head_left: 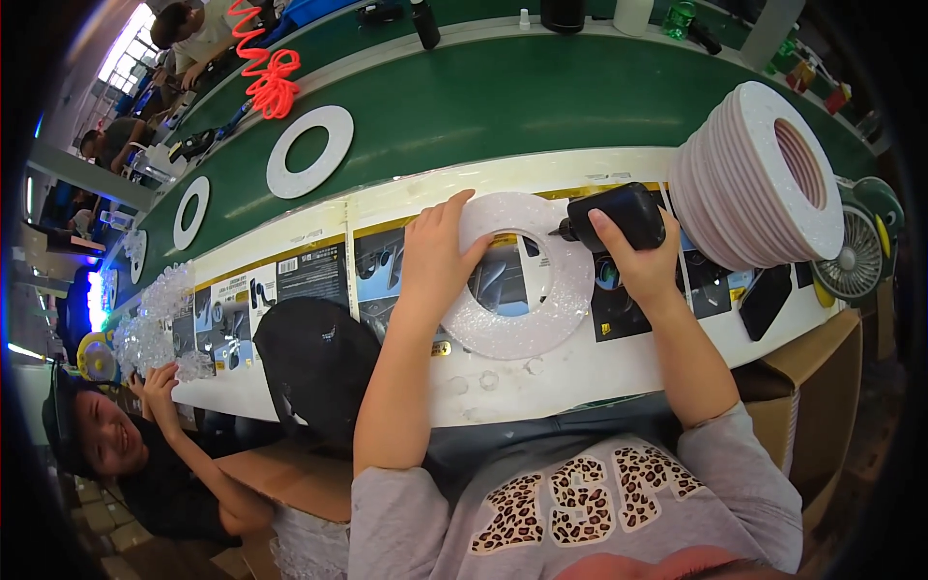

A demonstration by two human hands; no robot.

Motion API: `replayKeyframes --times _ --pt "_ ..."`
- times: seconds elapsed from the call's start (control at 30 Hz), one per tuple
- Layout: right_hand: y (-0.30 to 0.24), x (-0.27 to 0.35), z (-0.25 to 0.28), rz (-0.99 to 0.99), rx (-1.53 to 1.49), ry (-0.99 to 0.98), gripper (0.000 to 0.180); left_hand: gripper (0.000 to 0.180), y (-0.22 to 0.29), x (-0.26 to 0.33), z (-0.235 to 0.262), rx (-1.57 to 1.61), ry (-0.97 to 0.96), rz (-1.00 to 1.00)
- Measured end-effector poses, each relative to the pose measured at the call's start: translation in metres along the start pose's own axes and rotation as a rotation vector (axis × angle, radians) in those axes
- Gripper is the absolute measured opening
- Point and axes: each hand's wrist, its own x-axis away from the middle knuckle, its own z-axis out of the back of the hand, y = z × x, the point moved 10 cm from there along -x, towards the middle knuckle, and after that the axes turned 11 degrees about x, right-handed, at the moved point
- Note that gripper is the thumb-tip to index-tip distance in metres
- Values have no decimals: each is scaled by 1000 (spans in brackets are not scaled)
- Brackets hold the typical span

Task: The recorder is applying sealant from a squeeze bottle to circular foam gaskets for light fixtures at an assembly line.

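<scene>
Your left hand (440,237) is half open on the left side of the white ring (570,280), its thumb spread from the fingers and lying at the inner edge; you cannot tell from this view how firmly it presses. Your right hand (643,246) is closed around a black tool (619,215) with a pointed tip, held over the ring's far right part. The tip points left; whether it touches the ring cannot be told. The ring lies flat on the white near part of the bench (483,401), in front of you, over printed sheets (314,275) that show through its hole.

To your right stands a tall, leaning stack of similar rings (749,188), with a small fan (855,251) just beside it and a dark flat slab (768,300) on the near side. An open cardboard box (822,396) sits at the near right, below the bench edge. Left of your left forearm lies a black cap (317,360), and farther left is a heap of clear plastic pieces (159,304), where a co-worker (106,435) reaches up. On the green surface (532,106) at the far side lie a larger loose ring (280,172) and a smaller-looking one (184,227), with a red coiled hose (274,87) hanging beyond them
</scene>
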Motion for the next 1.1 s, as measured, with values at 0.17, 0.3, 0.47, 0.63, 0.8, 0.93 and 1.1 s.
replayKeyframes --times 0.17,0.3,0.47,0.63,0.8,0.93,1.1 --pt "-3 -4 1 37 51 -9 21 59 0 -2 -1 -4 11 -24" --pt "0 -4 2 19 43 3 22 59 -1 -4 -1 -27 3 -31" --pt "8 -7 11 -60 -68 160 27 61 -2 -2 7 -21 70 -113" --pt "60 -12 29 -123 -267 232 38 60 -4 1 -2 -41 45 -37" --pt "115 -18 24 -321 -379 213 40 61 -6 5 1 -61 65 -30" --pt "131 -29 35 -308 -469 174 34 61 4 0 -6 -34 54 -69" --pt "123 -28 16 -392 -537 269 33 56 -12 -6 10 -116 -7 43"
